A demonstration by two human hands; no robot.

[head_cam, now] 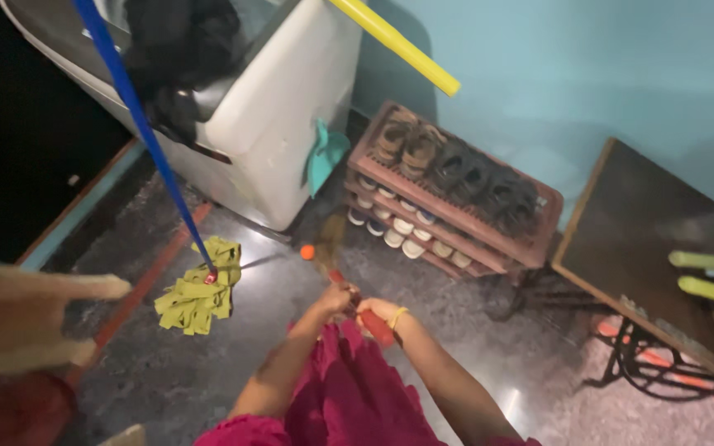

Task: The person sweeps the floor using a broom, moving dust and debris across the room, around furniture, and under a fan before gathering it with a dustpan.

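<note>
My left hand (335, 298) and my right hand (373, 310) are close together in front of me, both closed around a red broom handle (380, 329). The handle points away toward the floor by the shoe rack, where the broom's brownish bristles (329, 241) look blurred. A small orange ball (307, 252) lies on the dark stone floor just left of the bristles. A yellow bangle (397, 317) sits on my right wrist. My magenta garment (349, 396) hangs below my arms.
A mop with a blue handle (138, 116) and green strips (198, 291) leans by a white washing machine (278, 124). A teal dustpan (324, 155) hangs beside a brown shoe rack (456, 216). A yellow pole (398, 43) crosses above. A treadle sewing table (646, 239) stands right.
</note>
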